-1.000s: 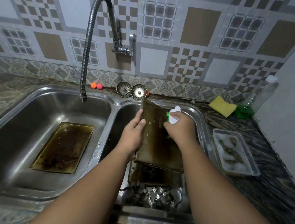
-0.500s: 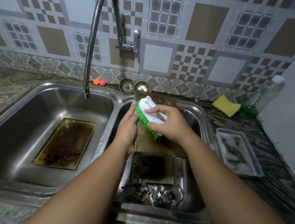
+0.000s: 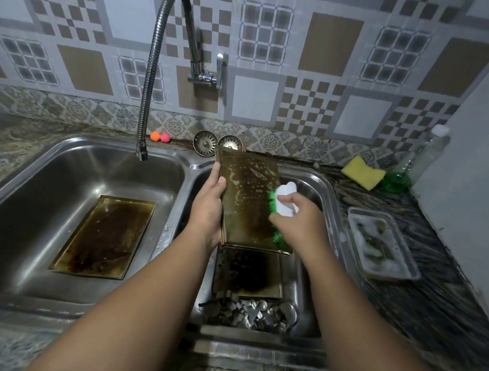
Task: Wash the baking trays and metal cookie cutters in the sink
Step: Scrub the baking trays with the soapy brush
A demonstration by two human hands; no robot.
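Note:
My left hand [image 3: 208,204] grips the left edge of a stained, soapy baking tray [image 3: 249,197], held tilted up over the right sink basin [image 3: 329,192]. My right hand [image 3: 299,223] holds a white scrub brush with green bristles [image 3: 284,201], bristles pressed against the tray's right side. A second dark tray [image 3: 248,272] lies on the bottom of the right basin. Several metal cookie cutters [image 3: 252,312] are piled at that basin's near end. A third stained tray [image 3: 104,235] lies flat in the left basin [image 3: 31,198].
A flexible faucet [image 3: 153,69] hangs over the left basin. Two strainer plugs [image 3: 205,142] and two small orange and pink balls [image 3: 159,136] sit on the back ledge. On the right counter are a yellow sponge [image 3: 363,171], a green soap bottle [image 3: 408,166] and a foamy plastic container [image 3: 382,244].
My right hand has swept the brush from the tray's upper left down to its right side. The tray is tilted up a little more, showing soap suds.

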